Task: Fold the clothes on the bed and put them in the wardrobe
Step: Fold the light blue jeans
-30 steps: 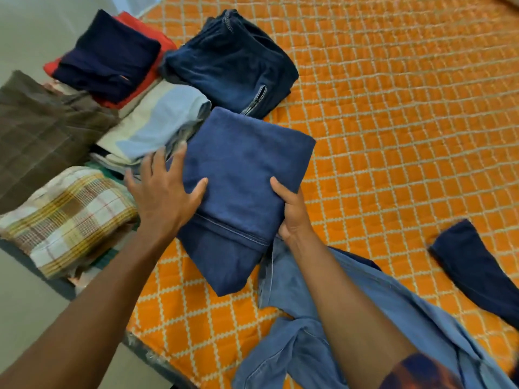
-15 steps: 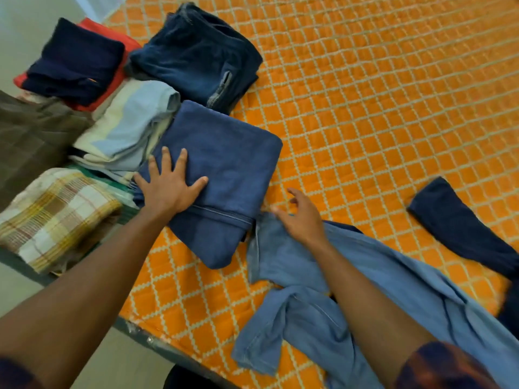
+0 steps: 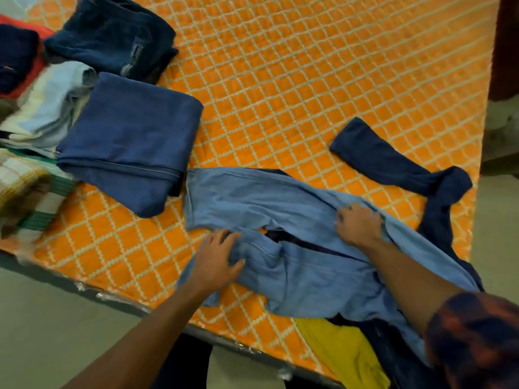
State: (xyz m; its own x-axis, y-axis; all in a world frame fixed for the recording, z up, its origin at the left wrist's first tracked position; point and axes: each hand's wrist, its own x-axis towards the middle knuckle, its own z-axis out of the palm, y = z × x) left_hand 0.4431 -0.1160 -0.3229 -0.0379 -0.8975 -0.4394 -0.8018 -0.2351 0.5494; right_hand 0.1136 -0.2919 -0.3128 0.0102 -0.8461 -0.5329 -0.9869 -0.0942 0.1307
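Two grips: both are on the light blue shirt (image 3: 280,200), near the front edge of the bed.
Left grip (image 3: 216,259): fingers spread and fairly flat, resting on the shirt's near side; somewhat blurred.
Right grip (image 3: 358,224): fingers curled into a ridge of the shirt's cloth and holding it; the fingertips are buried in the fold.
Shirt: unfolded and rumpled, lying across the orange quilted bed (image 3: 309,66); its right end is hidden behind the right forearm.
Under the shirt: a navy garment (image 3: 373,155), with one long part stretched out on the quilt and the rest covered or cut off; a yellow garment (image 3: 342,352) shows at the near right and runs out of view.
Folded clothes, left: a folded blue garment (image 3: 132,136) lies just beside the shirt's left end; folded dark jeans (image 3: 112,35) lie behind it; a pale striped piece (image 3: 50,102) touches its left side.
Far left, cut off and blurred: a checked cloth (image 3: 19,186); a navy piece (image 3: 14,54) lying on a red one (image 3: 35,70).
Upper right: a dark brown shape (image 3: 505,37) beyond the bed, too cut off to tell what it is.
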